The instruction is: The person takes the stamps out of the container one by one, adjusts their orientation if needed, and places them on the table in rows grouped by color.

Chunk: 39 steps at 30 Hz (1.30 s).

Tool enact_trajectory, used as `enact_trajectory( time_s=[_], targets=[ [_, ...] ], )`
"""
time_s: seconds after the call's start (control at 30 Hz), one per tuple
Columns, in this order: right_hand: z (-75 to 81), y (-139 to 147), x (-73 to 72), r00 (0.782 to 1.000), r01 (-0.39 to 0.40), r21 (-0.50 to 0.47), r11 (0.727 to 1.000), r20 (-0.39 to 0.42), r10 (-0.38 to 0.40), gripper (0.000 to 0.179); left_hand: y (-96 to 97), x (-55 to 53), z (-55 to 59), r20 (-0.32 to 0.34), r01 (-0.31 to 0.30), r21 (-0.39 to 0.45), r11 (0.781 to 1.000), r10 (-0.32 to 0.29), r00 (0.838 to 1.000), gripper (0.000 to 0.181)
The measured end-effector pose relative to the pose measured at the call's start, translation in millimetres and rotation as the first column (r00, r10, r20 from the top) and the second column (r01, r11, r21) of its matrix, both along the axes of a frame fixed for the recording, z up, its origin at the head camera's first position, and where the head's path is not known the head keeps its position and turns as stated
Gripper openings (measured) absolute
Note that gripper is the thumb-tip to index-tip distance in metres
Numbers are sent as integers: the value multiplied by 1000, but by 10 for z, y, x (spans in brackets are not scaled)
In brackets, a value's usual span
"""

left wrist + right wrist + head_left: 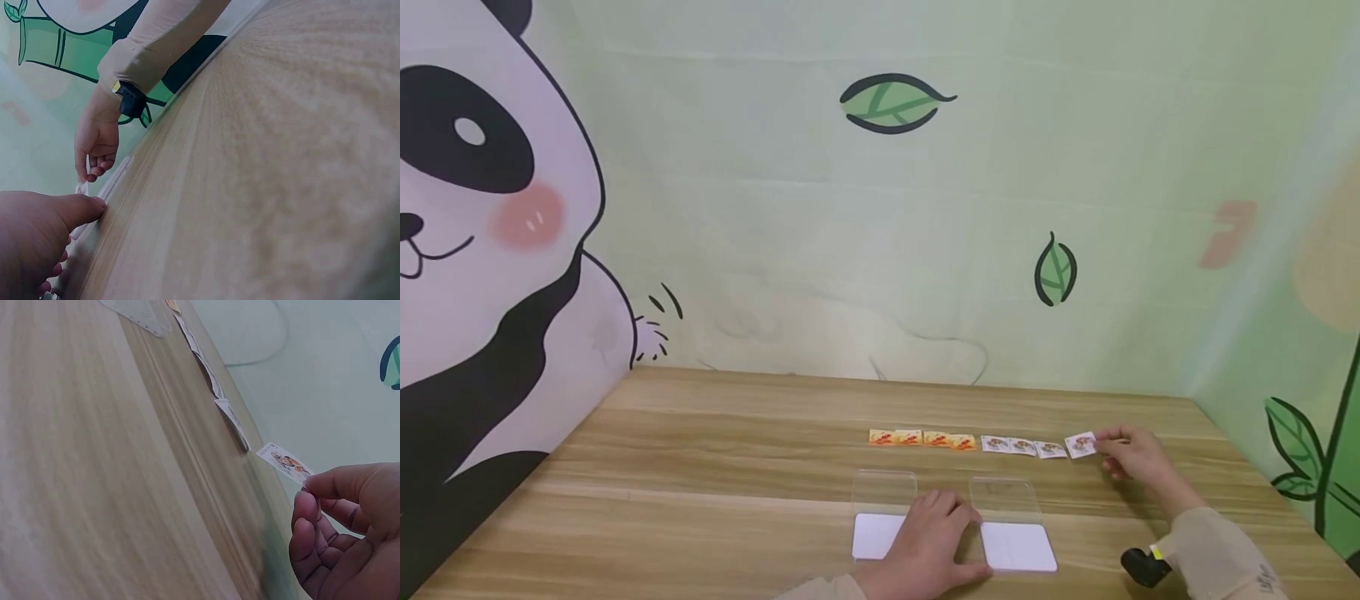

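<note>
My right hand (pixel 1138 454) pinches a small white stamp (pixel 285 462) with a coloured picture between thumb and fingertips, at the right end of a row. Its other fingers are curled. To the left of it lie several similar white stamps (pixel 1021 447), then several orange-yellow stamps (pixel 936 439), some overlapping. My left hand (pixel 928 533) rests between two flat plastic cases, covering part of the left case (pixel 874 537). The thumb is right at the near corner of the right case (pixel 1018 547). Both cases lie unfolded, with a clear half behind a white half.
The wood-grain table (pixel 662 500) runs back to a printed cloth backdrop (pixel 760 208) with a panda and leaves. On the right wrist, a black device (pixel 1145 567) is strapped over the beige sleeve (pixel 1213 554).
</note>
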State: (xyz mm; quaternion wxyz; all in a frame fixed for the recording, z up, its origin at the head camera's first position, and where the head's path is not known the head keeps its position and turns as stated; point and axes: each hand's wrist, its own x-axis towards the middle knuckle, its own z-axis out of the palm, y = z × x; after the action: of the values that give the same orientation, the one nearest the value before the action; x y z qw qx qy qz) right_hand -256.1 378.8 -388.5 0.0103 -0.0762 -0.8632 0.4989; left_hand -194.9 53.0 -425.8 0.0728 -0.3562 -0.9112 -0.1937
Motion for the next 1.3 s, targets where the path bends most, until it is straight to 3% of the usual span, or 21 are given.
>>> enact_trajectory(
  time_s=[0.53,0.83,1.3],
  targets=[
    [-68,-10,-48,998,51,44,998,23,-52,30,10,-6,-18,11,4,7,1000,-4,1000,46],
    [-89,-9,-62,999,42,76,996,7,-43,31,10,-7,-25,-9,7,11,1000,-6,1000,45],
    [-76,-44,-80,998,46,127,991,23,-50,29,2,-8,-6,16,1,0,1000,-1,1000,46]
  ],
)
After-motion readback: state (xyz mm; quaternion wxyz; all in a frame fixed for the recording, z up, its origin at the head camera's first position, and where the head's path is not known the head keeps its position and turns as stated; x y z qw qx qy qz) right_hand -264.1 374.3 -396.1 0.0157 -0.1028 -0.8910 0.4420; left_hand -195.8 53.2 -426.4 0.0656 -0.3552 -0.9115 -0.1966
